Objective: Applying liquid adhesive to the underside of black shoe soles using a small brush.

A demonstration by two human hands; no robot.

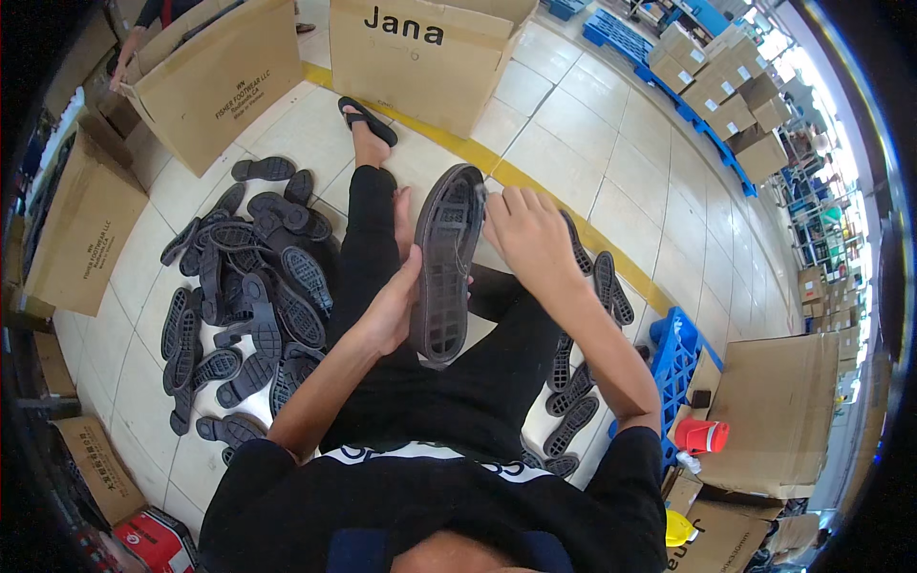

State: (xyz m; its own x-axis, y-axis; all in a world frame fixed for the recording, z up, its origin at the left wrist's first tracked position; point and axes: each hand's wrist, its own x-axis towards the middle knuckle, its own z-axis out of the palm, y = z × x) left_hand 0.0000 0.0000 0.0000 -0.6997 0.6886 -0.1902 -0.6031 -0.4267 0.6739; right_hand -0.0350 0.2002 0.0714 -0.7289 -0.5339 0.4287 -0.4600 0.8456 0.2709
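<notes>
Fingers of the left hand (390, 310) clasp a black rubber shoe sole with gridded inside (445, 286) | right hand (530, 234): fingers curled together by its upper-right rim, pinch unclear | step: apparently rim handwork; next move calls for steady left support | dark loose soles (307, 274) left of both

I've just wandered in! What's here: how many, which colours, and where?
Sole: one, dark grey, held at centre
Loose soles: many, black, both sides
Cardboard boxes: many, brown, left, top, right
Pallets: several, blue, right
Container: one, red, lower right
Package: one, red, lower left
Stripe: one, yellow, across floor
Floor tiles: many, cream, underneath
Sandal: one, black, upper centre
Distant clutter: uncountable, mixed, right edge
Another person's arm: one, bare, top left
Shirt: one, mostly black, bottom
Trousers: one pair, black, centre
Left hand: one, bare, sole's left
Right hand: one, bare, sole's right
</notes>
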